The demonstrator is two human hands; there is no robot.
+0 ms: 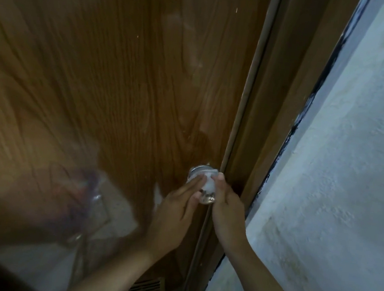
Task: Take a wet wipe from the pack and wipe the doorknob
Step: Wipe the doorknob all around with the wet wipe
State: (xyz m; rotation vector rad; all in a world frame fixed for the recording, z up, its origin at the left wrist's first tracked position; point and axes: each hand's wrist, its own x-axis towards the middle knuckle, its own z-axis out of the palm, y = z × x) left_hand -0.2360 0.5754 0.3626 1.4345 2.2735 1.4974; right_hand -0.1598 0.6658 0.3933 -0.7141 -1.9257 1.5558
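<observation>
A round silver doorknob [207, 198] sticks out of the brown wooden door [122, 80], with its metal collar [199, 170] against the wood. A white wet wipe [208, 185] is wrapped over the knob's neck. My left hand [176, 210] presses the wipe from the left with its fingers extended along it. My right hand [226, 203] grips the wipe and knob from the right, thumb tip up near the collar. The wipe pack is not in view.
The door frame [267, 105] runs beside the knob, and a rough white wall [346, 183] fills the right side. A vent grille [146, 288] sits low in the door. The glossy door reflects a blurred figure at the lower left.
</observation>
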